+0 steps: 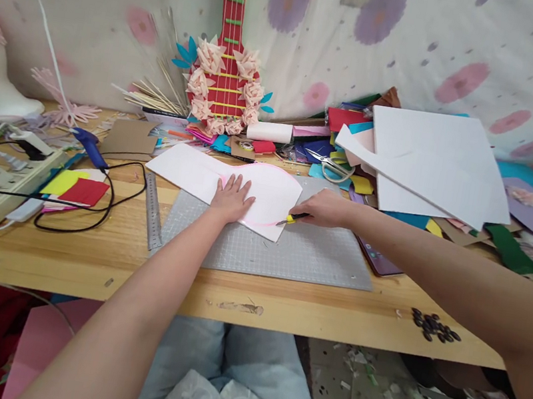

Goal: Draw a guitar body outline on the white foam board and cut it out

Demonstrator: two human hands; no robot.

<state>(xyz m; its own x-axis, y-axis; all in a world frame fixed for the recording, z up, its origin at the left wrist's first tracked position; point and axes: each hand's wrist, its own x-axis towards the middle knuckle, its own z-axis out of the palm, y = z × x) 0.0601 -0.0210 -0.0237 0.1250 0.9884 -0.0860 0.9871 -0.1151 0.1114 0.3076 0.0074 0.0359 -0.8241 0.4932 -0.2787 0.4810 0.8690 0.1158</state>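
A white foam board [268,190] with a curved pink outline lies over a grey gridded cutting mat [288,257]. My left hand [233,198] rests flat on the board, fingers spread. My right hand [323,208] is closed round a yellow and black utility knife [290,218]. Its blade end is at the board's lower right edge, close to the pink line. A metal ruler [152,212] lies along the mat's left side. Behind the right hand are scissors [330,164] among scraps.
Larger white boards [435,159] are piled at the back right. A red paper guitar with flowers [224,85] stands against the curtain. At left are a power strip [10,186], a blue glue gun [88,148] and looped black cable. Several dark oval pieces [433,326] lie near the front edge.
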